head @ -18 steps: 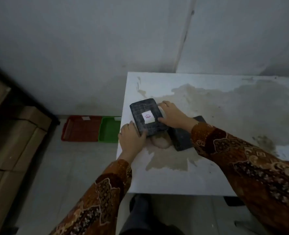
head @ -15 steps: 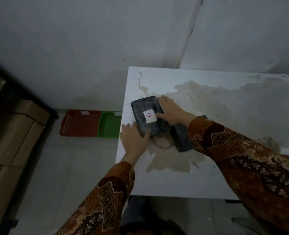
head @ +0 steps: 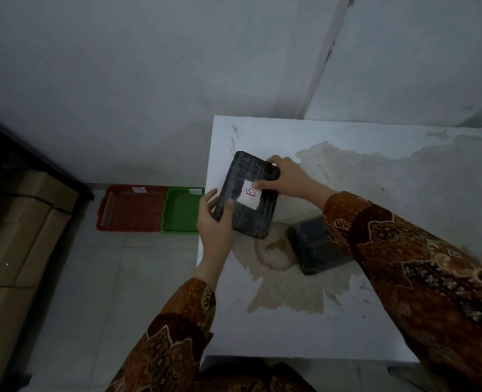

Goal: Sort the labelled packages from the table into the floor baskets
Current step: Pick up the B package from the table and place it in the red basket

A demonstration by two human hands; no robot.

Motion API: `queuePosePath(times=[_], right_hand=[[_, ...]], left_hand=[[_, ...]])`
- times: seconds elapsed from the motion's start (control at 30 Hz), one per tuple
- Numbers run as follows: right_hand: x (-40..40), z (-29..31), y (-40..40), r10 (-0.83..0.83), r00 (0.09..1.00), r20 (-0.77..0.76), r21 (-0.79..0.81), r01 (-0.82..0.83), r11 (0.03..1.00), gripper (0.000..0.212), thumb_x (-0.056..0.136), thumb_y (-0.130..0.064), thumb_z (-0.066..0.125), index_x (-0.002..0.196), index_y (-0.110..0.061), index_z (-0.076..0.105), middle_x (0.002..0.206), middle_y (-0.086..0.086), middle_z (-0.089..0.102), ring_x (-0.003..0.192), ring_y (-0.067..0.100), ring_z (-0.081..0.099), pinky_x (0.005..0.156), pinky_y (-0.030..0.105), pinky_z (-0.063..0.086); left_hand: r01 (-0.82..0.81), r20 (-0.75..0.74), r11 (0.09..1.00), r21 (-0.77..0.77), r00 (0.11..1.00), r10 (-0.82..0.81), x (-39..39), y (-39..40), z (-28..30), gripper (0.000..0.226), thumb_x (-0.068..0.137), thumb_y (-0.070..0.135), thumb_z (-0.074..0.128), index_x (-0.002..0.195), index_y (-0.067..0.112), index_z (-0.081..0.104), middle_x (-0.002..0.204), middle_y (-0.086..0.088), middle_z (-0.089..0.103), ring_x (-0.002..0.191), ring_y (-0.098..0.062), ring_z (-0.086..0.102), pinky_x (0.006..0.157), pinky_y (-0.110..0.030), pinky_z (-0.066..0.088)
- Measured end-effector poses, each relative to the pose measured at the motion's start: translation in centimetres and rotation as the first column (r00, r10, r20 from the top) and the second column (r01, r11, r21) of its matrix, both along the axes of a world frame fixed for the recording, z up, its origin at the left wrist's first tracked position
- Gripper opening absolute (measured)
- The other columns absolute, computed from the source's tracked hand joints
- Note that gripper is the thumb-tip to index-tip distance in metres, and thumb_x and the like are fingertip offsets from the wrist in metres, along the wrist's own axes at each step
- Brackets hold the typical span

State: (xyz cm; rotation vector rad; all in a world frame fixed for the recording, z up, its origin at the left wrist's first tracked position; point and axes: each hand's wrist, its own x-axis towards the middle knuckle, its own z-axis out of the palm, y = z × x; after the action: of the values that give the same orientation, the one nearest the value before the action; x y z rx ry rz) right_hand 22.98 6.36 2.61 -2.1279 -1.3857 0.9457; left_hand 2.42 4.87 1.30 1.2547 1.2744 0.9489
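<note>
A black wrapped package (head: 245,179) with a white label marked in red is held above the left part of the white table (head: 290,329). My left hand (head: 215,222) grips its near left corner. My right hand (head: 288,176) holds its far right edge, thumb resting by the label. A second black package (head: 313,247) lies on the table under my right forearm, partly hidden by the sleeve. On the floor to the left stand a red basket (head: 132,209) and a green basket (head: 182,212), side by side against the wall.
Stacked cardboard boxes (head: 13,236) and a dark shelf edge fill the left side. A large brownish stain covers much of the tabletop. Pale floor tiles lie between the boxes and the table. Grey walls stand behind.
The labelled package has come up off the second package and turned, its far end tipped toward the wall. Both hands shifted their hold on it; the lower package stayed put.
</note>
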Motion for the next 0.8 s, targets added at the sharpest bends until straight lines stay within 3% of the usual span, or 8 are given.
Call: queuePosePath(times=[0.07,0.13,0.2,0.27,0.33,0.43,0.63,0.8], right_hand=[[0.3,0.7,-0.3,-0.047,0.998,-0.041,0.015,0.047,0.999,0.067,0.066,-0.051,0.079,0.112,-0.011,0.050,0.104,0.005,0.058,0.083,0.015,0.057,0.057,0.020,0.043],[0.8,1.5,-0.9,-0.115,0.981,-0.158,-0.019,0.113,0.993,0.067,0.065,-0.051,0.079,0.109,-0.014,0.046,0.099,-0.002,0.057,0.083,0.010,0.057,0.061,0.021,0.047],[1.4,2.2,-1.9,-0.176,0.931,-0.321,-0.064,0.163,0.984,0.067,0.066,-0.044,0.081,0.112,-0.014,0.042,0.104,0.000,0.059,0.089,0.012,0.062,0.068,0.025,0.055],[1.8,2.7,-3.5,-0.153,0.901,-0.405,-0.078,0.133,0.988,0.061,0.068,-0.037,0.082,0.113,-0.018,0.044,0.107,0.000,0.061,0.090,0.013,0.066,0.068,0.025,0.058],[1.6,2.9,-5.1,-0.105,0.874,-0.475,-0.024,0.106,0.994,0.046,0.072,-0.033,0.079,0.108,-0.026,0.051,0.108,-0.003,0.065,0.087,0.007,0.069,0.066,0.018,0.057],[0.4,2.4,-7.3,-0.151,0.863,-0.483,0.057,0.203,0.978,0.054,0.074,-0.033,0.077,0.119,-0.022,0.049,0.116,0.001,0.063,0.099,0.012,0.067,0.076,0.022,0.057],[-3.2,1.4,-10.6,-0.366,0.802,-0.472,0.117,0.468,0.876,0.067,0.069,-0.046,0.077,0.121,-0.020,0.045,0.120,0.002,0.060,0.107,0.019,0.062,0.092,0.037,0.055],[-8.4,1.5,-11.7,-0.389,0.779,-0.492,0.161,0.521,0.838,0.064,0.067,-0.046,0.079,0.118,-0.024,0.047,0.102,-0.014,0.060,0.093,0.000,0.060,0.075,0.020,0.054]], left_hand=[[-0.041,0.052,0.999,-0.012,0.998,0.041,0.4,1.4,1.2,0.021,0.092,0.019,0.062,0.112,0.013,0.059,0.100,0.002,0.063,0.090,-0.005,0.061,0.080,-0.022,0.055],[0.003,0.090,0.999,-0.048,0.996,0.002,0.7,2.9,1.9,0.008,0.092,0.019,0.062,0.100,0.019,0.062,0.093,0.007,0.064,0.090,-0.011,0.062,0.082,-0.029,0.055],[0.099,0.153,0.989,-0.110,0.985,-0.082,0.7,4.2,2.6,0.003,0.091,0.019,0.064,0.093,0.020,0.065,0.090,0.004,0.067,0.087,-0.015,0.064,0.069,-0.019,0.057],[0.201,0.198,0.963,-0.179,0.966,-0.165,0.6,5.0,3.2,0.004,0.089,0.019,0.066,0.091,0.022,0.068,0.092,-0.001,0.070,0.086,-0.017,0.067,0.061,-0.015,0.057],[0.271,0.197,0.936,-0.224,0.953,-0.229,0.7,5.2,3.3,0.009,0.087,0.023,0.068,0.096,0.026,0.069,0.107,-0.008,0.069,0.097,-0.022,0.067,0.073,-0.025,0.059],[0.244,0.209,0.926,-0.287,0.960,-0.188,0.7,4.0,3.3,0.025,0.085,0.029,0.071,0.109,0.025,0.064,0.125,-0.014,0.062,0.112,-0.029,0.063,0.095,-0.043,0.055],[0.214,0.256,0.938,-0.274,0.956,-0.144,-1.5,-0.8,3.2,0.049,0.091,0.023,0.064,0.136,0.014,0.049,0.115,-0.004,0.068,0.109,-0.023,0.065,0.094,-0.041,0.054],[0.086,0.195,0.985,-0.149,0.979,-0.056,-4.9,-3.4,3.7,0.022,0.094,0.021,0.060,0.116,0.023,0.059,0.115,0.002,0.066,0.102,-0.002,0.065,0.091,-0.023,0.055]])
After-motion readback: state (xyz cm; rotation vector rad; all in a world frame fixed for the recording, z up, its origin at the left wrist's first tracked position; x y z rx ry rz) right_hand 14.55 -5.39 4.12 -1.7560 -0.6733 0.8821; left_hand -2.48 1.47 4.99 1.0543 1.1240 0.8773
